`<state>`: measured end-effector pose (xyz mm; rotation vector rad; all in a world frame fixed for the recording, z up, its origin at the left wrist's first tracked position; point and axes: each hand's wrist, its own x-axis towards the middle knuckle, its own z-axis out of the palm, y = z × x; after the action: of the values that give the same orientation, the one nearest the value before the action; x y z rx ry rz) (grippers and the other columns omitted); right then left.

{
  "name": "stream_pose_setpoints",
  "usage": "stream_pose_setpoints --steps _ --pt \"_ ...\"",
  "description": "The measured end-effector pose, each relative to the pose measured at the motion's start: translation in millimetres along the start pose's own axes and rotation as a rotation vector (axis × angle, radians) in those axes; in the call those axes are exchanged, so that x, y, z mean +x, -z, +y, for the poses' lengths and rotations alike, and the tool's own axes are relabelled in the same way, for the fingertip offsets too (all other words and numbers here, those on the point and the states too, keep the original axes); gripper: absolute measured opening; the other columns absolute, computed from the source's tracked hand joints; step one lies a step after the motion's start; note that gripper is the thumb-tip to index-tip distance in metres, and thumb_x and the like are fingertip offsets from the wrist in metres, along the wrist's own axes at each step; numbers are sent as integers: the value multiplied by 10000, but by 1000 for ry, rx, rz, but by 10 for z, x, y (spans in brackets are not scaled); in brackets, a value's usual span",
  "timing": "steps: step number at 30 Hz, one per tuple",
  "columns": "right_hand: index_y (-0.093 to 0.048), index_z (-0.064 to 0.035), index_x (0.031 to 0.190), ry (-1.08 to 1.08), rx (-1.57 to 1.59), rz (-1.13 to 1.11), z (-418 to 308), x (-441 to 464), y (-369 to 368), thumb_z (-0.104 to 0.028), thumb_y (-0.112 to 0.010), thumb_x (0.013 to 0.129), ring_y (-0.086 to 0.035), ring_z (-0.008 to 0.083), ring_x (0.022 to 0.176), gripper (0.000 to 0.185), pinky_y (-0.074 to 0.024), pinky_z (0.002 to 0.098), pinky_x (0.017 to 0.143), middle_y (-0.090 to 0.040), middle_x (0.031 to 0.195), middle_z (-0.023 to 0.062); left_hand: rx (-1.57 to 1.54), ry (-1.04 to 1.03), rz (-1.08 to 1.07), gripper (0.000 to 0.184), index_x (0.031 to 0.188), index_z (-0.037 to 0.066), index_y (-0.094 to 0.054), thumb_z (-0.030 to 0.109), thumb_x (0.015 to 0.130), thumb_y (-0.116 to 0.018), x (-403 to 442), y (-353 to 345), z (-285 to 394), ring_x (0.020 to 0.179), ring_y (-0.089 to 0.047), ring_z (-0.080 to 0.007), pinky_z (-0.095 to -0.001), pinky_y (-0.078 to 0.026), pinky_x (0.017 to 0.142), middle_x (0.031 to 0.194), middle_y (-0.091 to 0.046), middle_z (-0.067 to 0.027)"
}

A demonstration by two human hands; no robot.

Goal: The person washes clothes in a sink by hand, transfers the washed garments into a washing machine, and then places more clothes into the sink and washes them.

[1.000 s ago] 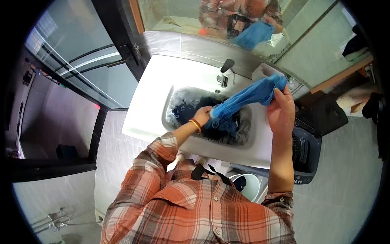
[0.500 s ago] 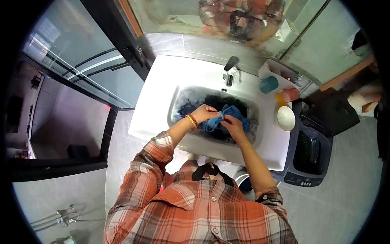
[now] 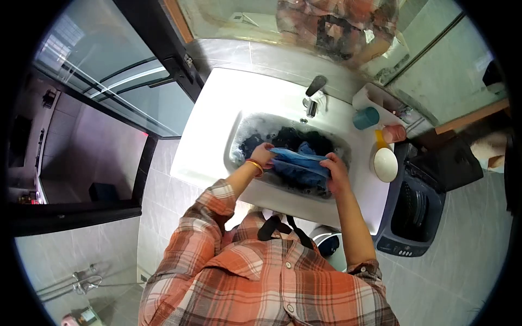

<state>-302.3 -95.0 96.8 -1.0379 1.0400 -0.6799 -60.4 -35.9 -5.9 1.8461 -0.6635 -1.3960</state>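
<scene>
A blue garment is stretched between my two hands over the white sink; its exact kind cannot be made out. My left hand, with bracelets at the wrist, is closed on its left end. Gripping the right end is my right hand, the fingers curled over the fabric edge. Lower folds of the garment hang into the soapy water. Dark wet clothes lie in the basin behind it, partly under suds.
A faucet rises behind the basin. On the counter's right stand a teal cup, a pink cup and a white bowl. An open-lidded washing machine stands right of the sink. Below is a bucket.
My hands have moved apart, the right one to the right. The blue garment, bunched between them before, is now spread out and pulled taut along its top edge.
</scene>
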Motion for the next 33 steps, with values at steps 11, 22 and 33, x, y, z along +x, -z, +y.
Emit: stream_pose_setpoints --steps 11,22,33 --pt "-530 -93 1034 -25 -1203 278 960 616 -12 -321 -538 813 -589 339 816 318 -451 431 681 -617 878 154 645 -469 33 376 992 38 -577 280 716 -660 285 -173 174 851 -572 -391 -397 -462 776 908 -608 -210" --pt "-487 -33 1131 -231 -1311 59 1799 1224 130 -264 -544 816 -566 366 924 396 -457 456 762 -575 1015 225 952 134 -53 344 1068 39 -576 259 809 -524 1030 -616 -689 1032 -527 -351 -387 -427 865 1117 -544 -220" --pt "-563 -94 1059 -329 331 155 507 668 295 -109 -606 716 -550 250 869 346 -469 380 685 -556 1032 93 291 -568 -3 286 1046 43 -555 139 777 -547 286 297 153 971 -535 -218 -333 -478 782 1115 -518 -100"
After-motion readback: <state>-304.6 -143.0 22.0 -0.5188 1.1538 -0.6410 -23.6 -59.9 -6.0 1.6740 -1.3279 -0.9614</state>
